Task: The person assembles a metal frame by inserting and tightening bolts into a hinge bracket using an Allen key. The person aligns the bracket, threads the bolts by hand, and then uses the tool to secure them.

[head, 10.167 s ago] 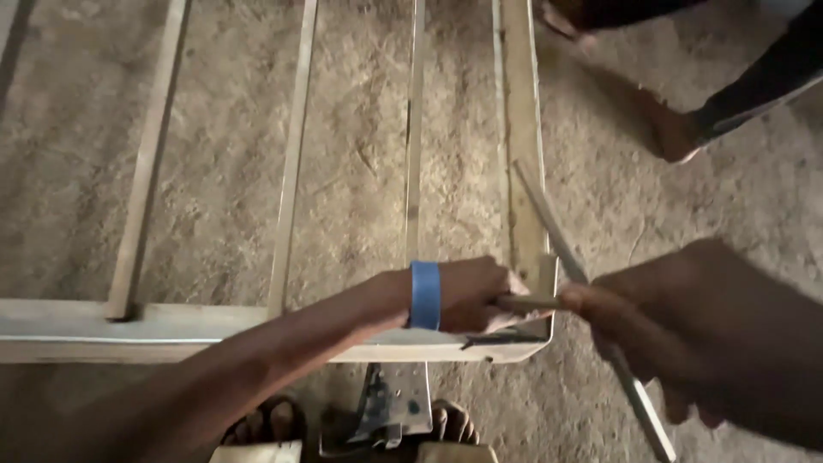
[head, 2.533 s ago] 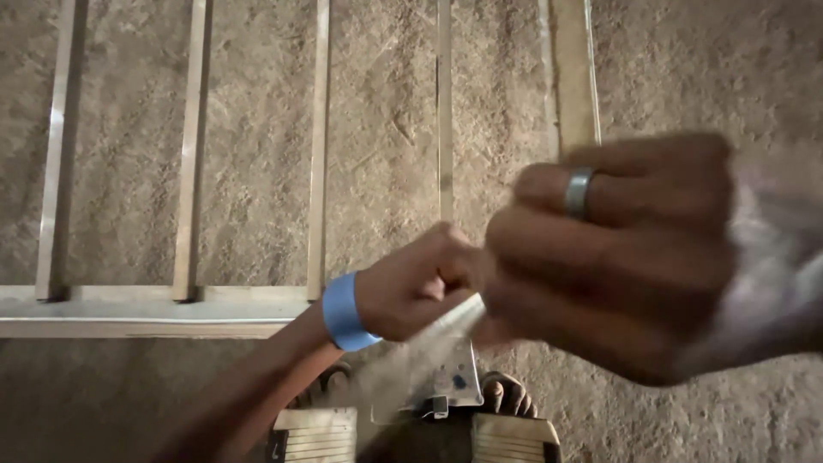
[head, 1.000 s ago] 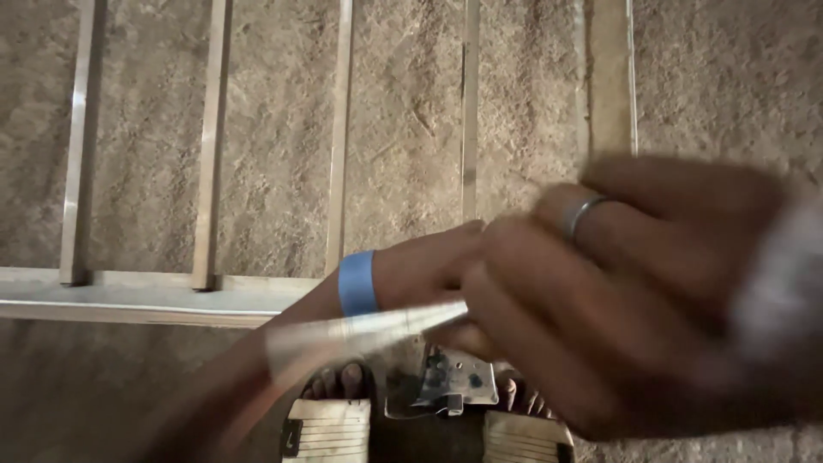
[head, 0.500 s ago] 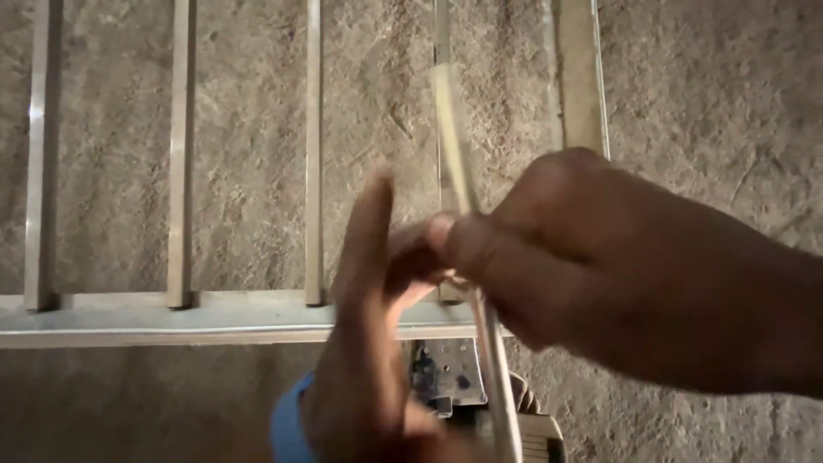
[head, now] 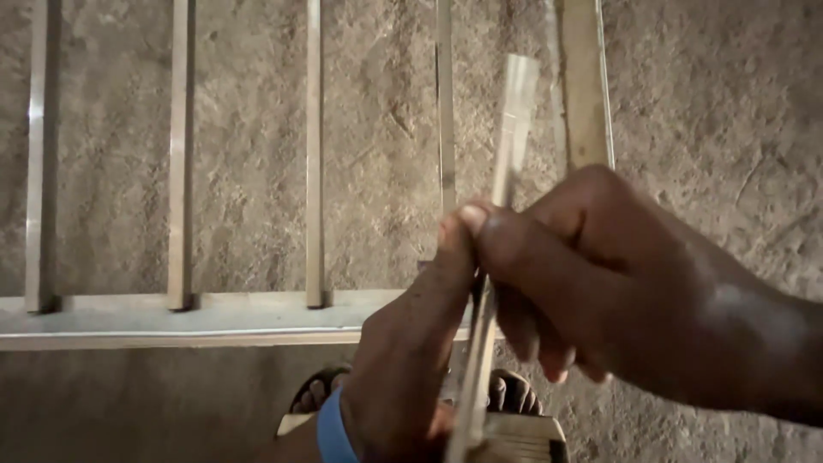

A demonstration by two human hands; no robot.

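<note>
Metal strip [head: 512,120], thin, pale and long, stands nearly upright in the middle of the view, its top end blurred above the 2 hands and its lower end running down between them toward the bottom edge. The right hand [head: 617,291] is curled nearly closed around the strip's middle, thumb pressed against it. The left hand [head: 411,360], with a blue wristband [head: 330,429], reaches up from below the strip, fingers extended and pinching it just beside the right thumb.

Behind the strip, a metal frame [head: 171,317] lies flat on the rough floor [head: 711,111]: 1 wide rail crosses left of the hands, and 5 narrow bars run away from it toward the top edge. Below the strip's lower end, sandalled toes [head: 510,390] show, with a slatted wooden piece [head: 519,433] just beside them.

Risks, as a judgement: the strip's edges look thin, so a slide through pinched fingers could cut them. The grip sits near the middle, so the free top end could whip or bend. A slip could drop the lower end onto the toes directly beneath.
</note>
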